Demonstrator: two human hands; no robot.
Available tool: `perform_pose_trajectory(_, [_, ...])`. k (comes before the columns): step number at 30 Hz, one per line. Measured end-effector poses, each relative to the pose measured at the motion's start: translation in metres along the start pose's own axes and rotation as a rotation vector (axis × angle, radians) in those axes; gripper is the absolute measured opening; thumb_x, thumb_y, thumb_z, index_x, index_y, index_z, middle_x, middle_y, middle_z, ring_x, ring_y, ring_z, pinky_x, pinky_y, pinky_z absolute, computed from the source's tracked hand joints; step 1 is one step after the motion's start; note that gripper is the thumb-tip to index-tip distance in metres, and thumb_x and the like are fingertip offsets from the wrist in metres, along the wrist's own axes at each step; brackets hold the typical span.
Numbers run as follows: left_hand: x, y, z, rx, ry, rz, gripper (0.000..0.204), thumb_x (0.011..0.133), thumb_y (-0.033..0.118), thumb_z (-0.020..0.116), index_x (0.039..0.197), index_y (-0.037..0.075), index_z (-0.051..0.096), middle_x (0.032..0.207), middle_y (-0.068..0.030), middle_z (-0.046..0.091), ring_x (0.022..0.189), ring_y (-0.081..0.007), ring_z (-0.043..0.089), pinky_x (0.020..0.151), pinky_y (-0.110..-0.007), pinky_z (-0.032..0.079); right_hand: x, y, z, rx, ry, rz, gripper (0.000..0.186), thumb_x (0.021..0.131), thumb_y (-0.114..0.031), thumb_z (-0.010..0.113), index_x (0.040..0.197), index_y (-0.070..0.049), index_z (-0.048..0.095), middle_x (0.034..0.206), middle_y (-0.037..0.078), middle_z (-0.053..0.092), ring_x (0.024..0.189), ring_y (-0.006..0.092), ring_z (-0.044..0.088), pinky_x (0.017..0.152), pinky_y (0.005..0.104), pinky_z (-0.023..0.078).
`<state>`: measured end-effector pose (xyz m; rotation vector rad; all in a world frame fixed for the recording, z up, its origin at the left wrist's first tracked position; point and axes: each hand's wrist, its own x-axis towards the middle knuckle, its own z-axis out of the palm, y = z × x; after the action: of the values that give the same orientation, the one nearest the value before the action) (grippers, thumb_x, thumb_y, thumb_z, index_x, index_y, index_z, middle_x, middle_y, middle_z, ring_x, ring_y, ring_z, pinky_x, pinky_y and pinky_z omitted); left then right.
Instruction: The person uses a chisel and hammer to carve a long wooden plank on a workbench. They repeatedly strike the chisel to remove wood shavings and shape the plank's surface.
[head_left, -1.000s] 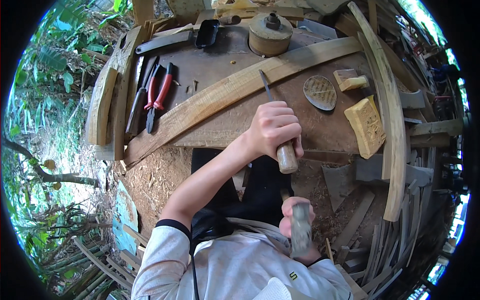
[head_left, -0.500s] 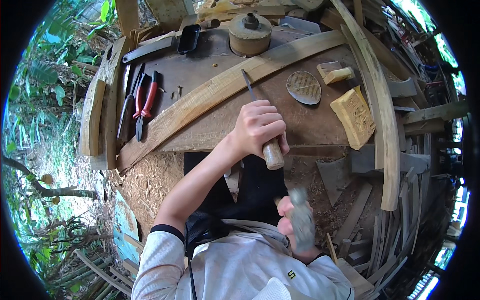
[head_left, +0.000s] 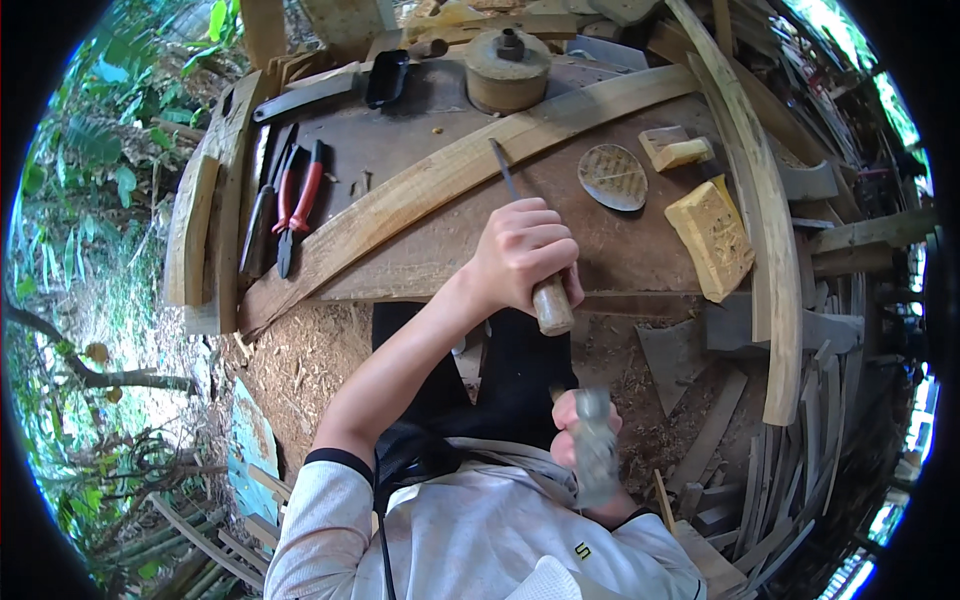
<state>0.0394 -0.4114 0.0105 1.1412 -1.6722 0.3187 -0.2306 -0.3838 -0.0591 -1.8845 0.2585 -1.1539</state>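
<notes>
My left hand (head_left: pixel 525 255) is wrapped round the wooden handle (head_left: pixel 552 306) of a long chisel, whose thin metal blade (head_left: pixel 505 166) angles away from me with its tip at a long pale wooden board (head_left: pixel 410 210) lying diagonally across the worn bench (head_left: pixel 440 275). Low on the right, near my lap, my right hand (head_left: pixel 578 430) is closed on a hammer; its grey head (head_left: pixel 596 450) is blurred by motion, and part of the hand is hidden behind it.
Red-handled pliers (head_left: pixel 303 195), a black tray (head_left: pixel 386 78), a round metal pot (head_left: pixel 505 80), an oval disc (head_left: pixel 612 177) and yellowish blocks (head_left: pixel 708 240) lie on the bench. Long curved boards (head_left: pixel 775 340) line its right side; plank offcuts (head_left: pixel 705 450) are piled below. Foliage borders the left.
The whole view shifted left half a second ago, then slightly back right. My left hand keeps hold of the chisel; the blurred hammer in my right hand has moved slightly.
</notes>
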Motion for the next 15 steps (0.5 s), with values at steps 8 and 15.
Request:
perform_pose_trajectory(8, [-0.001, 0.004, -0.004, -0.009, 0.087, 0.022, 0.034, 0.052, 0.022, 0.079, 0.064, 0.012, 0.049, 0.061, -0.0014, 0.049, 0.055, -0.0228, 0.053, 0.054, -0.036, 0.039, 0.005, -0.019, -0.016, 0.226, -0.089, 0.405, 0.061, 0.102, -0.064, 0.053, 0.079, -0.008, 0.055, 0.061, 0.003, 0.053, 0.050, 0.0161, 0.051, 0.046, 0.0297, 0.034])
perform_pose_trajectory(15, [0.017, 0.046, -0.015, -0.162, 0.238, 0.032, 0.028, 0.069, 0.004, 0.076, 0.064, 0.009, 0.049, 0.059, -0.0039, 0.042, 0.048, -0.0242, 0.046, 0.046, -0.037, 0.035, -0.004, -0.012, -0.014, 0.368, -0.103, 0.666, 0.077, 0.097, -0.083, 0.042, 0.098, -0.006, 0.048, 0.068, 0.001, 0.045, 0.053, 0.0106, 0.043, 0.048, 0.0249, 0.034])
